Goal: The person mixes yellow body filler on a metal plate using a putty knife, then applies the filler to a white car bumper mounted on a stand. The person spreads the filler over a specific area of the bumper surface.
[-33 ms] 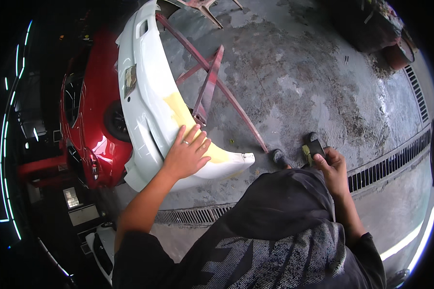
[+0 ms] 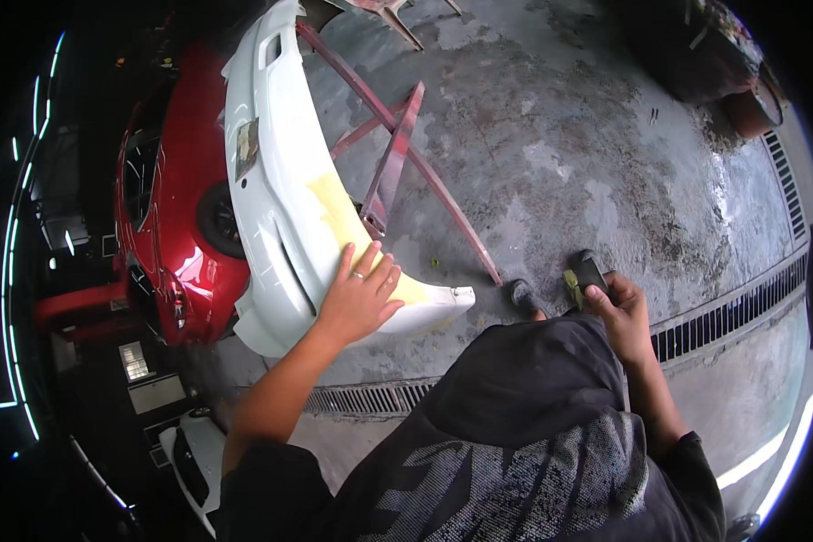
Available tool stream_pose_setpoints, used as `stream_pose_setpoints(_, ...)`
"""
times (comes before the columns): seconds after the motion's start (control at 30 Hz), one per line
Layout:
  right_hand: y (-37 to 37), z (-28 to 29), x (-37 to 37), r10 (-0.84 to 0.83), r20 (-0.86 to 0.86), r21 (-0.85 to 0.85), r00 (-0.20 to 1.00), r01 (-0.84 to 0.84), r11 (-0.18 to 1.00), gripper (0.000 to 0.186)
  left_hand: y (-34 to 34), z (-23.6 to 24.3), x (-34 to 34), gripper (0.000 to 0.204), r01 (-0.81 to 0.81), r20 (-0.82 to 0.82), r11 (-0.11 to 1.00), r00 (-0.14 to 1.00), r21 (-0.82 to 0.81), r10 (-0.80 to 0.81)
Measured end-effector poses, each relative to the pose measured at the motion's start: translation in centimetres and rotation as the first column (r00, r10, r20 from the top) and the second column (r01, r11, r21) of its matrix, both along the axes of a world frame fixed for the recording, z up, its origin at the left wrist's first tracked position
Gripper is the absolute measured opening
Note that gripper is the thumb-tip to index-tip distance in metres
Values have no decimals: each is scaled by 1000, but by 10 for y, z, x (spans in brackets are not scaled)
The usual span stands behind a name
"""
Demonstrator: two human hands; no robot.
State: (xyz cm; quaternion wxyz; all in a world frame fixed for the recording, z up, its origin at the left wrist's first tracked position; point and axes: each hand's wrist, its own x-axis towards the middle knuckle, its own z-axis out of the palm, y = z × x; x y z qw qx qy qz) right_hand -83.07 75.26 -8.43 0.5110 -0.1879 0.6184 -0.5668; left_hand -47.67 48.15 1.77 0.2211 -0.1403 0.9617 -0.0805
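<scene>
A white car bumper (image 2: 285,163) lies along my left side, with a pale yellow filler patch (image 2: 334,210) on its upper face near the close end. My left hand (image 2: 361,296) rests palm down across that patch, fingers stretched out and a ring on one of them. Some of the yellow is covered by the hand. In my right hand (image 2: 627,314), held apart from the bumper near my knee, is a black sanding block (image 2: 591,274) with a yellow-green piece along its side. The thumb presses against the block.
A red metal stand (image 2: 395,163) with crossed bars reaches from the bumper to the floor near my shoe (image 2: 524,294). Beyond the bumper sits a red car (image 2: 182,271). Grated drains (image 2: 732,312) cross the floor. A large dark bag (image 2: 696,59) stands at the far right.
My left hand has slid slightly nearer and to the right along the bumper, its fingers closer together. My right hand with the sanding block has hardly moved.
</scene>
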Motion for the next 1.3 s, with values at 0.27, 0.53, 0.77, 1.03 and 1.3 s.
stream_pose_setpoints(0.27, -36, -11, -74, 52, 65, -41, 997, -49, 998, 19, 87, -54, -26, 76, -106, 256, 989, 958, -104, 130)
stream_pose_setpoints(0.53, -61, -7, -110, 138, 61, -72, 989, -133, 988, 20, 86, -24, -8, 75, -303, 84, 942, 945, -142, 317)
stream_pose_setpoints(0.77, -85, -7, -124, 269, 16, -55, 963, -267, 962, 18, 25, 30, -4, 70, -491, -116, 807, 869, -329, 482)
stream_pose_setpoints(1.03, -101, 2, -121, 334, -28, -70, 942, -335, 940, 15, 69, -28, -27, 71, -397, 45, 883, 906, -251, 420)
stream_pose_setpoints(1.3, -112, 5, -123, 381, -33, -40, 924, -382, 923, 15, 101, -34, -27, 70, -441, 29, 883, 892, -163, 451)
